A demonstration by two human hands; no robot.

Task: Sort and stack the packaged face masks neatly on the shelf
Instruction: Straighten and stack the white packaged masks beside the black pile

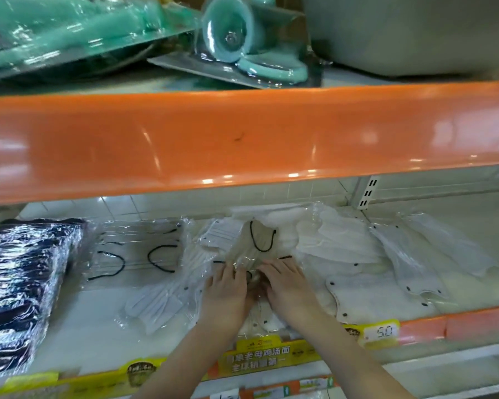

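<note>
I am reaching both hands onto the lower shelf (92, 321), where my left hand (228, 295) and right hand (288, 289) are lying side by side, palms down, on a clear packet of masks with black ear loops (256, 243). My fingers are resting on the crinkled film with their tips slightly bent; whether they are pinching the wrapper or only pressing on it I cannot tell, since the glare of the plastic is blurring the fingertips. This packet is sitting in the middle of the shelf, tilted, and overlapping a slanted packet of white masks (159, 300) to its left and a loose heap of white mask packets (357, 254) to its right, whose edges are merging so that separate packets are hard to count. Farther left, a flat clear packet showing black loops (138, 251) is lying just beside a stack of dark, shiny wrapped packets (20, 283), which the picture edge is cutting off. The orange edge of the upper shelf (242, 139) is hiding the back of the lower shelf. Above it, teal goods in clear wrapping (233, 38) and a grey tub (415, 33) are only partly showing. A yellow price strip (271, 358) on the shelf front is passing behind my forearms, its print mostly blurred.
</note>
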